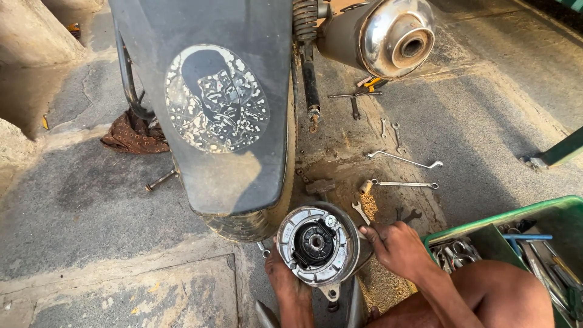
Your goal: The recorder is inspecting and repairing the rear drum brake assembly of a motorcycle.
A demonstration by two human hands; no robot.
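A round metal brake plate (306, 220) with black brake shoes and springs faces up at me, just behind the motorcycle's rear tyre (258, 222). My left hand (284, 280) holds it from below at its lower left edge. Gripping the plate's right rim is my right hand (395, 248), fingers curled against the metal. A black mudflap (218, 103) with a worn round picture hangs over the tyre.
A chrome exhaust muffler (388, 36) juts out at top right. Several spanners (404, 159) lie on the dusty concrete behind the plate. A green toolbox (549, 212) full of tools stands at the right by my knee. A brown rag (130, 136) and a bolt (161, 180) lie left.
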